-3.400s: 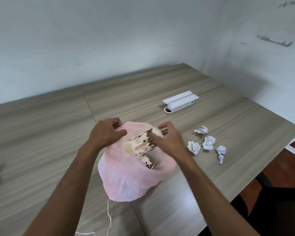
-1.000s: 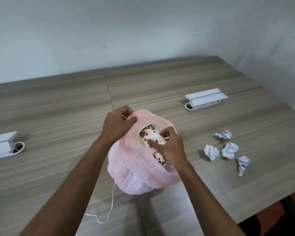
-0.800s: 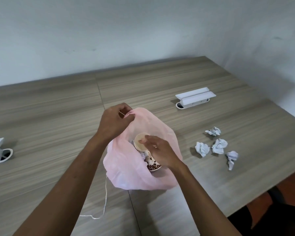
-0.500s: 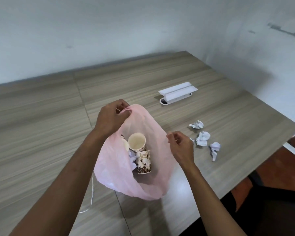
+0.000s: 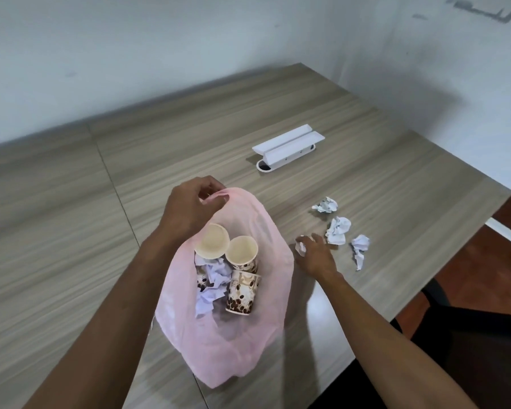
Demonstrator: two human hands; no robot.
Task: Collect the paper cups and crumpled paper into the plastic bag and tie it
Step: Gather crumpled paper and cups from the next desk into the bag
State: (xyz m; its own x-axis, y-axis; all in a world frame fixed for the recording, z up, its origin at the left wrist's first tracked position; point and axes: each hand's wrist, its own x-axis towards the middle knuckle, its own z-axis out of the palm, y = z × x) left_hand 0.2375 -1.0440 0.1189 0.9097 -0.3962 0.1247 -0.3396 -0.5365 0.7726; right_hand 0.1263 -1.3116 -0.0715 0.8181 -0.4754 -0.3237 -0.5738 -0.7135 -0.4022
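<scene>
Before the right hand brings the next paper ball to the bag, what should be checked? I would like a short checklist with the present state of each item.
1. Thin pink plastic bag mouth open: ok, the left hand pinches its far rim up.
2. Patterned paper cups inside the bag: ok, three show, none on the wooden table.
3. Right hand has a small crumpled white paper ball: ok, its fingers curl round it.
4. Firmness of that grip: cannot tell.
5. All paper collected: not ok, three crumpled paper balls lie right of the bag.
6. Path to the bag mouth: ok, nothing in between.
</scene>
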